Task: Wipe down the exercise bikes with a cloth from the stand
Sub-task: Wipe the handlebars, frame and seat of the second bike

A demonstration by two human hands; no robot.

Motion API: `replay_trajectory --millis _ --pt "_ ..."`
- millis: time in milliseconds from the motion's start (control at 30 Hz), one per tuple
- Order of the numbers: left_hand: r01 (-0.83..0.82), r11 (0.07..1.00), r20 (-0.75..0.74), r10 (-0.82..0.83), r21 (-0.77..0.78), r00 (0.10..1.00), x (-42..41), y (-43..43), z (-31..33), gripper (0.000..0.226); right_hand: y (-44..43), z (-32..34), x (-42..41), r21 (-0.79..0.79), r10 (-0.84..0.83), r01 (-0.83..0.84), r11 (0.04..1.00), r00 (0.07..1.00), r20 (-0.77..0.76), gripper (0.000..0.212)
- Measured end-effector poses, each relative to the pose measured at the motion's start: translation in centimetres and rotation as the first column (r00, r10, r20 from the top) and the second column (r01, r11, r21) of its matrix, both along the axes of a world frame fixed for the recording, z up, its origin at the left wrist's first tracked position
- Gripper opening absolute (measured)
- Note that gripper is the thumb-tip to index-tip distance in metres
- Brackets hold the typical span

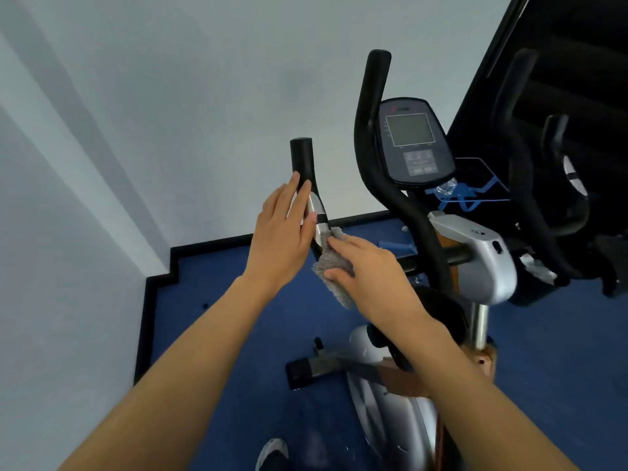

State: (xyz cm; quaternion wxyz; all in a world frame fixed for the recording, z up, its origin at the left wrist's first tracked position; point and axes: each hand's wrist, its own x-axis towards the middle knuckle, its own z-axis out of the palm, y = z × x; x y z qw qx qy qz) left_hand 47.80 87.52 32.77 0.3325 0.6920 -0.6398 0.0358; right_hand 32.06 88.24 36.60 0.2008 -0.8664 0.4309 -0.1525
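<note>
An exercise bike (475, 260) with a silver body and a grey console (413, 141) stands in front of me. Its left handlebar (303, 159) rises black-tipped, with a silver sensor band lower down. My left hand (282, 236) wraps around that handlebar at the silver band. My right hand (370, 270) presses a grey fuzzy cloth (331, 266) against the bar just below the left hand. The right handlebar (372, 107) curves up beside the console.
White walls close in at left and behind. The blue floor (238, 317) has a black skirting edge. A second dark machine (560, 185) stands at right, with a blue rack (465, 195) behind the console. The bike's pedal (306, 370) and my shoe (273, 453) are below.
</note>
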Motion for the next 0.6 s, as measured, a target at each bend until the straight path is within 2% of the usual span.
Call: replay_trajectory --millis 67,133,300,400,500,567,600 --pt "-0.029 0.999 0.042 0.028 0.028 0.999 0.0 0.1 0.2 0.061 -0.1 -0.1 0.3 -0.051 -0.023 0.018 0.999 0.994 -0.109 0.043" --pt "-0.048 0.997 0.078 0.044 0.062 0.996 0.1 0.1 0.5 0.063 -0.1 -0.3 0.6 -0.107 -0.053 0.033 0.994 0.982 -0.182 0.029" --pt "-0.084 0.990 0.133 0.069 0.113 0.989 0.1 0.3 0.9 0.061 -0.1 -0.2 -0.2 -0.145 -0.053 0.004 0.989 0.940 -0.337 0.014" --pt "-0.098 0.987 0.153 0.079 0.124 0.985 0.0 0.5 1.2 0.055 -1.0 0.7 -1.0 -0.083 -0.039 0.007 0.996 0.922 -0.386 0.026" --pt "-0.109 0.987 0.161 0.088 0.122 0.983 -0.6 0.5 1.7 0.049 -2.2 2.4 -1.6 0.033 0.064 -0.055 0.998 0.917 -0.395 0.036" --pt "-0.114 0.988 0.153 0.096 0.107 0.983 -1.1 0.5 2.1 0.049 -2.8 3.5 -2.1 0.081 0.122 -0.100 0.992 0.932 -0.343 0.040" --pt "-0.118 0.988 0.145 0.102 0.101 0.984 -1.3 0.4 2.3 0.049 -3.0 3.9 -2.4 0.102 0.117 -0.093 0.990 0.956 -0.270 0.042"
